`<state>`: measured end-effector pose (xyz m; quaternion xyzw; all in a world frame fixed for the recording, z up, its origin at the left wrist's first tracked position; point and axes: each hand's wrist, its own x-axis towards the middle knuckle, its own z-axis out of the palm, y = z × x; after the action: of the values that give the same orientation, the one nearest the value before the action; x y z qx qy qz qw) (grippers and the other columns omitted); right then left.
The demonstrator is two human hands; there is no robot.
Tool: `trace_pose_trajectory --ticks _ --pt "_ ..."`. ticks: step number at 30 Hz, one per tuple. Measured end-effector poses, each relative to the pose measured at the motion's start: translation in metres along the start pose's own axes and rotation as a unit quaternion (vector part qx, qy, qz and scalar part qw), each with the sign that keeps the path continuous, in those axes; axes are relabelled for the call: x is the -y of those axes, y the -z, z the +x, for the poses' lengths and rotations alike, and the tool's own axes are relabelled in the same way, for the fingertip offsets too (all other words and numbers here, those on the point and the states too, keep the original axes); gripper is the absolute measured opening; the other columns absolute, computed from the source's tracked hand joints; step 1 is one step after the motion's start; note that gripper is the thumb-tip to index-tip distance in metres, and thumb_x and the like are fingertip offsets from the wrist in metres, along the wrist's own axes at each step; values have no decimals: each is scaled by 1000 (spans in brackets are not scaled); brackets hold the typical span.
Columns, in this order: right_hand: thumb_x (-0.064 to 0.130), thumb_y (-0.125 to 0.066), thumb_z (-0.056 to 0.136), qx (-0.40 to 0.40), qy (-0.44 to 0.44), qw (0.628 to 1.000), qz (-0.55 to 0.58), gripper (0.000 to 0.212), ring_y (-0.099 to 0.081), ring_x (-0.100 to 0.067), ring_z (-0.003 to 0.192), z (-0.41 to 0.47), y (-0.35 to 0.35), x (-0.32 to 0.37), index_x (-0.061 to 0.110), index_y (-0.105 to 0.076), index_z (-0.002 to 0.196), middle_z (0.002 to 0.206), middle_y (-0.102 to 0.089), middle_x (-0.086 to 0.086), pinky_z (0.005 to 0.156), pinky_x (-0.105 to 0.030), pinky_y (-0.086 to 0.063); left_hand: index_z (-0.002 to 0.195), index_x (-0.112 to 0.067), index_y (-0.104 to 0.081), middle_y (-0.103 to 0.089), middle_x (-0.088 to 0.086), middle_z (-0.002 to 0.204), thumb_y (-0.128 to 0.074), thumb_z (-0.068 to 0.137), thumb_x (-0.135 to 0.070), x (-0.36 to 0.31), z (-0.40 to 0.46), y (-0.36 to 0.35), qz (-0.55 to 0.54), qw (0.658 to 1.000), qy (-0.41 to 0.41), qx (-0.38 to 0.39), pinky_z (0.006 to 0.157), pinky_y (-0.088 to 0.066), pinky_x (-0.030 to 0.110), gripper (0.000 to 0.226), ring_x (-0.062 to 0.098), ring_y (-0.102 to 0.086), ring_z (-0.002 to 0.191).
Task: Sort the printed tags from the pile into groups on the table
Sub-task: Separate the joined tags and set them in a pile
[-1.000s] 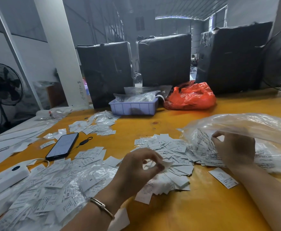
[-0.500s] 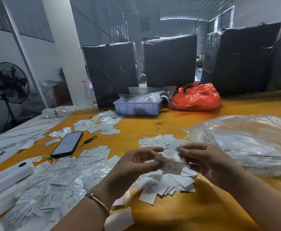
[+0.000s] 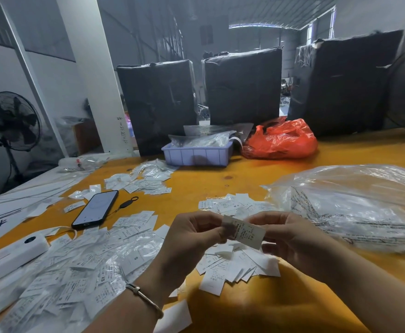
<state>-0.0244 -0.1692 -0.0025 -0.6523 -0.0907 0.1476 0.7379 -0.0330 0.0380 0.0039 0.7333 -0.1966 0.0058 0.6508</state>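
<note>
- Pinching one printed tag (image 3: 245, 233) between them, the left hand (image 3: 191, 239) and right hand (image 3: 290, 239) hold it raised above the orange desk (image 3: 220, 186); each grips an end with curled fingers and thumb.
- Directly under the hands lies a loose group of tags (image 3: 237, 265), some marked S.
- Just beyond the hands sits a smaller spread of tags (image 3: 232, 204).
- Left of the left hand, a broad heap of tags mixed with clear film (image 3: 76, 267) covers the desk's near corner; a bracelet (image 3: 146, 300) circles the left wrist.
- Right of the right hand rests a big clear plastic bag (image 3: 355, 207) with printed sheets inside.
- Farther left of the hands lie a black phone (image 3: 95, 210) and a white device (image 3: 11, 257).
- Well beyond the hands stand a lilac tray (image 3: 196, 155) and, beside it, a red plastic bag (image 3: 280, 139).
</note>
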Motion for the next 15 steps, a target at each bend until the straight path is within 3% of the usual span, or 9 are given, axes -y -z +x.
trace_pose_trajectory --ticks 3,5,9,12,15 --pt "16 -63 84 -76 56 995 -41 16 -62 -19 79 0 -3 -2 15 -76 92 88 -74 -7 66 -28 -43 85 -15 -79 -77 4 85 -73 73 -29 0 -1 1 3 1000 12 -8 69 -55 19 20 11 -68 75" --pt "30 -57 90 -128 135 977 -99 19 -63 -17 88 -1 -4 0 23 -74 94 92 -73 3 70 -27 -45 84 -15 -79 -77 2 85 -73 72 -30 0 -1 3 8 1000 23 -20 67 -54 17 20 8 -69 75" --pt "54 -68 75 -69 227 935 -263 28 -60 -2 96 -8 -9 4 32 -71 91 101 -65 19 75 -25 -53 82 -16 -79 -76 7 83 -76 69 -29 -2 -4 5 -6 1000 19 -13 65 -53 16 19 10 -68 71" --pt "32 -76 73 -52 244 920 -303 8 -60 -6 93 -6 -14 0 27 -71 77 101 -65 12 78 -32 -52 85 -13 -79 -75 9 85 -77 68 -26 -2 -4 5 -1 1000 17 -3 66 -53 17 22 12 -67 75" --pt "12 -74 77 -39 233 949 -209 1 -64 -23 86 -6 -12 0 11 -75 76 94 -68 1 75 -35 -55 87 -12 -78 -76 6 88 -78 73 -13 -1 -4 4 4 1000 16 1 67 -52 15 13 12 -70 81"
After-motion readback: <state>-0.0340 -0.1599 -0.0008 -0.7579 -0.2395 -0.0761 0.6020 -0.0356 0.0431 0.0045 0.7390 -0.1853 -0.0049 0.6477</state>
